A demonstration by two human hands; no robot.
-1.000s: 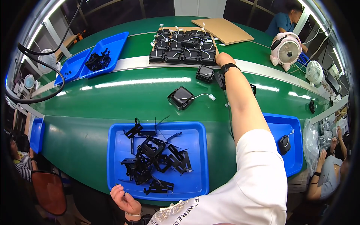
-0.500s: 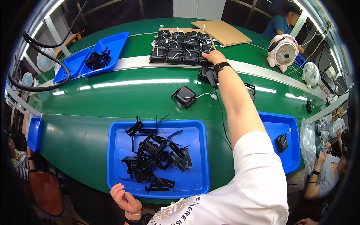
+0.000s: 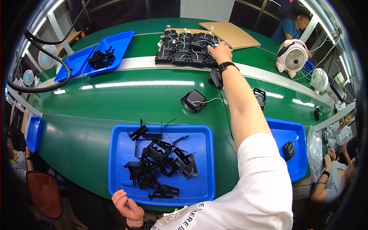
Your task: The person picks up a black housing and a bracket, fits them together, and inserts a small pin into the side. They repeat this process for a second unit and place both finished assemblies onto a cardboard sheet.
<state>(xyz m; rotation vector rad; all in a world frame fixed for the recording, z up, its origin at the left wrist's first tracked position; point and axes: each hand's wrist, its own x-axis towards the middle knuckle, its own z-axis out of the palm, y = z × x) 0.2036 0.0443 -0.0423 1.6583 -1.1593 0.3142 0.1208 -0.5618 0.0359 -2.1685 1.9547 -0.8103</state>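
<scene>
Across the green table (image 3: 115,96), the right hand (image 3: 219,53) reaches far out, fingers spread and resting on a batch of black boxy units (image 3: 186,48) beside a cardboard sheet (image 3: 230,34). Near the body, the left hand (image 3: 126,205) curls loosely, gripping nothing, at the front rim of a blue tray (image 3: 119,184) holding black brackets (image 3: 161,165)

This is a factory assembly line. A long green conveyor table (image 3: 115,96) curves across the frame, carrying shallow blue plastic trays (image 3: 122,184) of black metal brackets (image 3: 161,165) and, at upper centre, rows of small black wired units (image 3: 184,48). Desk fans (image 3: 293,57) stand upper right, where other seated workers sit.
</scene>
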